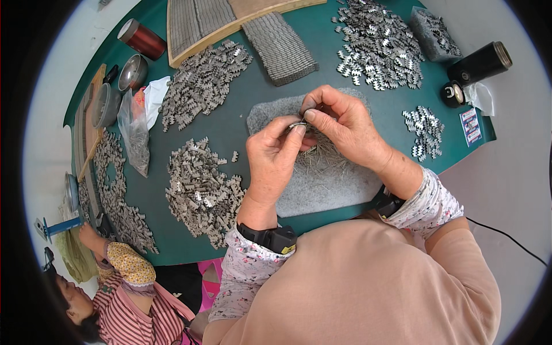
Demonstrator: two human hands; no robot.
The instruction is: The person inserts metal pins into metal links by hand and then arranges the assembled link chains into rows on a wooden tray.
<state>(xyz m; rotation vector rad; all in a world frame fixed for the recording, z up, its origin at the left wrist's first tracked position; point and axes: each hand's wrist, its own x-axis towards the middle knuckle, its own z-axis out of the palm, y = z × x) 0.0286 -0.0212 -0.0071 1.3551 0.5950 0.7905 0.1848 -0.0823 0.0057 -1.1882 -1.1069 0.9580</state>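
Observation:
My left hand [269,158] is closed, thumb and fingertips pinching a small dark metal piece [296,124]; its exact shape is mostly hidden. Against it works my right hand [348,129], thumb and forefinger pressed together at the piece's upper end. Whatever those fingertips grip is too small to make out. Both hands are above a grey felt mat [328,192], where a heap of thin metal pins [325,164] lies beneath my right hand. Left of the mat is a pile of small toothed metal plates [201,190].
More toothed-plate piles lie at the back left [204,80], back right [379,46] and right [424,132]. A block of stacked plates [280,47] sits by a wooden tray [241,24]. A black flask [480,63] lies right. A co-worker's hand [92,238] is far left.

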